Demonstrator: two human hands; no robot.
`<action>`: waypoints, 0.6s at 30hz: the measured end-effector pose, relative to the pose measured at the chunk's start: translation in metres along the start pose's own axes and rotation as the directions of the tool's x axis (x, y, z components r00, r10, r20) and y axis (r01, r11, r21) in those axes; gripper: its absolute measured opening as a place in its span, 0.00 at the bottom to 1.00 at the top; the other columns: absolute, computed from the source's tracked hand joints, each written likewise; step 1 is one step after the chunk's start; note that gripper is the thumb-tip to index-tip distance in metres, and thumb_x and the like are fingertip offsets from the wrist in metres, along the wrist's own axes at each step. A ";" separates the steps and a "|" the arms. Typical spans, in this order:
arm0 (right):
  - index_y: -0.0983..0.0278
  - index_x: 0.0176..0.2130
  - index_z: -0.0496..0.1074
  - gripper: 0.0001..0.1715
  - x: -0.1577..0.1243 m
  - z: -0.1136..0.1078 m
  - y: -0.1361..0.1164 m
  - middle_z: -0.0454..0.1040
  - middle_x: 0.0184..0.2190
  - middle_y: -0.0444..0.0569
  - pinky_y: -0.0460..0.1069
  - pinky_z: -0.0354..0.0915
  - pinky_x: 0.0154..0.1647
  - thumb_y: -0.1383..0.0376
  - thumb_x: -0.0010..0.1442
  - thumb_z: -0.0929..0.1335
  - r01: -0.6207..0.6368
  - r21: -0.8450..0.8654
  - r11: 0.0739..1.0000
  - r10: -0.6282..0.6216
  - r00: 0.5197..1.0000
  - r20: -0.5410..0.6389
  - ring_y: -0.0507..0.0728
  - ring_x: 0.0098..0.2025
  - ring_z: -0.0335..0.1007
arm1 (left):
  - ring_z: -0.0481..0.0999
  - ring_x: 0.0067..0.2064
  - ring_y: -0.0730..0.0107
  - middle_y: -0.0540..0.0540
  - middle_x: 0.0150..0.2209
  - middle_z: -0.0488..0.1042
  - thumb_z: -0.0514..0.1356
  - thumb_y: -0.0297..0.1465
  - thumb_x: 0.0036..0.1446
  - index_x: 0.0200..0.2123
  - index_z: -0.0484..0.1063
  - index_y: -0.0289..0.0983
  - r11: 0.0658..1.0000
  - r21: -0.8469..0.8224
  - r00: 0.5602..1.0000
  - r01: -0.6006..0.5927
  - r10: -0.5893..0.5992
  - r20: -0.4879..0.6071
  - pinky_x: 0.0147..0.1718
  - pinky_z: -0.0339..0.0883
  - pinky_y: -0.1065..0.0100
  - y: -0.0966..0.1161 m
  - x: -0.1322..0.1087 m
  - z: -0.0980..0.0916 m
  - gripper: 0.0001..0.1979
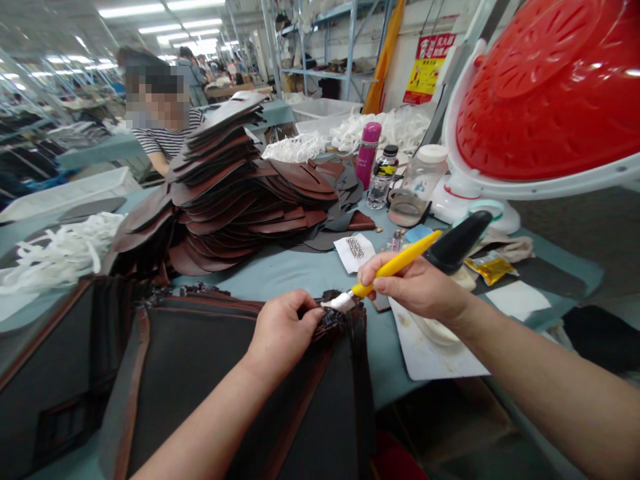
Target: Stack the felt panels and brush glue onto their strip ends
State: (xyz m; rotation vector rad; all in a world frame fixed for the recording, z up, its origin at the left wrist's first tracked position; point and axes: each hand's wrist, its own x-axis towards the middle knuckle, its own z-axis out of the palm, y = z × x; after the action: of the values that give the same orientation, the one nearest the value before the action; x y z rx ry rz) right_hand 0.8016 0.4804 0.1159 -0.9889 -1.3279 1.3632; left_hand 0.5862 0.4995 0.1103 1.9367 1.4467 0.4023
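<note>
My left hand (281, 331) is closed, pinching the top edge of a dark bag piece (210, 373) with brown trim that lies in front of me. My right hand (417, 285) grips a yellow-handled brush (395, 265). Its white bristle tip rests against the bag's edge, right beside my left fingertips. Under my right wrist lies a white glue-stained sheet (430, 350).
A tall stack of brown leather pieces (235, 180) fills the table's middle. Behind stand a pink bottle (369, 155), a clear bottle (383, 177) and a jar (423, 175). A red fan (545, 93) looms at right. White strips (60, 250) lie at left. A person sits across.
</note>
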 end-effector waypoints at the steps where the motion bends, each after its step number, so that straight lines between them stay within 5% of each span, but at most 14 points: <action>1: 0.64 0.30 0.72 0.11 0.000 -0.001 -0.002 0.69 0.26 0.46 0.48 0.62 0.28 0.59 0.49 0.71 0.019 0.039 0.999 -0.017 0.999 -0.029 0.53 0.27 0.64 | 0.68 0.27 0.72 0.54 0.21 0.70 0.56 0.32 0.48 0.23 0.69 0.38 1.000 -0.016 1.000 -0.013 0.013 0.008 0.29 0.60 0.70 0.000 -0.001 0.001 0.06; 5: 0.64 0.29 0.71 0.11 0.002 -0.002 -0.004 0.68 0.25 0.45 0.47 0.62 0.26 0.59 0.47 0.72 0.018 0.002 1.000 -0.017 0.988 -0.154 0.52 0.25 0.63 | 0.67 0.27 0.73 0.53 0.21 0.68 0.55 0.31 0.48 0.21 0.68 0.37 0.994 -0.088 0.997 -0.063 0.066 0.026 0.29 0.60 0.72 -0.001 -0.002 0.001 0.07; 7: 0.65 0.28 0.72 0.10 0.003 -0.001 -0.005 0.69 0.24 0.45 0.47 0.61 0.26 0.60 0.47 0.72 -0.036 -0.088 0.995 0.030 0.997 -0.075 0.52 0.25 0.63 | 0.67 0.27 0.73 0.53 0.21 0.68 0.55 0.31 0.48 0.21 0.69 0.37 0.991 -0.120 0.996 -0.066 0.072 0.050 0.29 0.60 0.72 -0.002 -0.001 -0.004 0.07; 10: 0.65 0.29 0.71 0.12 0.002 -0.001 -0.007 0.69 0.24 0.45 0.47 0.62 0.26 0.59 0.47 0.72 -0.041 0.004 0.999 0.041 0.999 0.024 0.52 0.25 0.64 | 0.68 0.26 0.73 0.51 0.22 0.70 0.56 0.34 0.48 0.23 0.71 0.36 0.968 -0.250 0.963 0.032 0.037 0.265 0.28 0.62 0.72 -0.001 0.002 -0.019 0.09; 14: 0.65 0.30 0.69 0.15 0.008 -0.001 -0.003 0.66 0.22 0.43 0.46 0.59 0.22 0.57 0.47 0.72 0.029 0.133 0.991 0.005 0.969 -0.248 0.50 0.21 0.62 | 0.68 0.21 0.72 0.51 0.18 0.69 0.53 0.35 0.50 0.32 0.72 0.36 0.958 -0.176 0.877 0.228 -0.123 0.465 0.21 0.61 0.72 0.002 0.013 -0.034 0.11; 16: 0.65 0.30 0.68 0.14 0.013 0.002 0.006 0.65 0.20 0.41 0.45 0.57 0.20 0.58 0.49 0.70 0.003 0.070 0.998 0.020 0.948 -0.318 0.49 0.20 0.60 | 0.70 0.23 0.69 0.50 0.20 0.70 0.55 0.32 0.48 0.35 0.72 0.38 0.989 -0.007 0.901 0.146 -0.130 0.413 0.22 0.62 0.72 0.002 0.020 -0.030 0.10; 18: 0.66 0.29 0.68 0.12 0.017 0.007 0.015 0.65 0.18 0.41 0.45 0.57 0.20 0.59 0.50 0.69 -0.088 -0.019 0.996 0.079 0.960 -0.270 0.49 0.19 0.59 | 0.72 0.31 0.66 0.47 0.29 0.73 0.56 0.29 0.46 0.36 0.73 0.39 0.991 0.129 0.926 -0.046 -0.006 0.377 0.30 0.65 0.70 0.000 0.025 -0.023 0.12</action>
State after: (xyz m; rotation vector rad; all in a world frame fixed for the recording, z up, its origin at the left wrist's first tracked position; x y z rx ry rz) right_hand 0.7901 0.4958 0.1023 -1.2167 -1.1158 1.2227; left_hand 0.5806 0.5301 0.1235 2.0023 1.2267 -0.0656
